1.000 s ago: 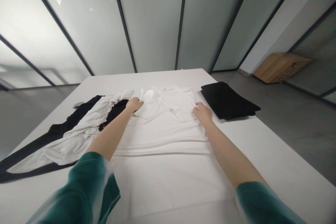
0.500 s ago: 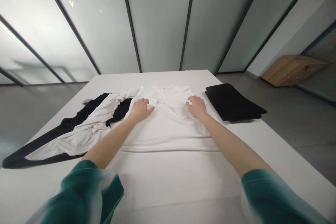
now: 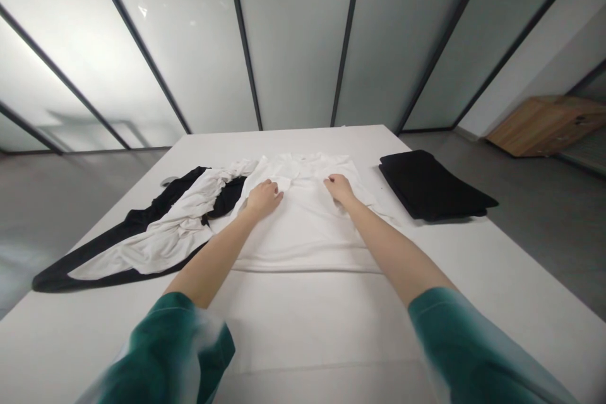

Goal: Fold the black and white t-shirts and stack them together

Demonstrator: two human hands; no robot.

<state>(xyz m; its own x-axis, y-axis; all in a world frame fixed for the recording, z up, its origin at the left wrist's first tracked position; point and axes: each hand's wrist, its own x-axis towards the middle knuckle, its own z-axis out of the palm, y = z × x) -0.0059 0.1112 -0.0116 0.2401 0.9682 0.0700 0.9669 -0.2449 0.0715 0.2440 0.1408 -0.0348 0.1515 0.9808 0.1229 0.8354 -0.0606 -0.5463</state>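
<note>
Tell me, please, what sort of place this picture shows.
Probably an office or similar indoor workroom: frosted-looking panels between dark bars form the far wall, a wooden cabinet stands on the grey floor, and garments lie on a large white table.

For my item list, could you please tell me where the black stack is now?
In the head view, the black stack lies on the right side of the white table, to the right of the white shirt and the right hand.
</note>
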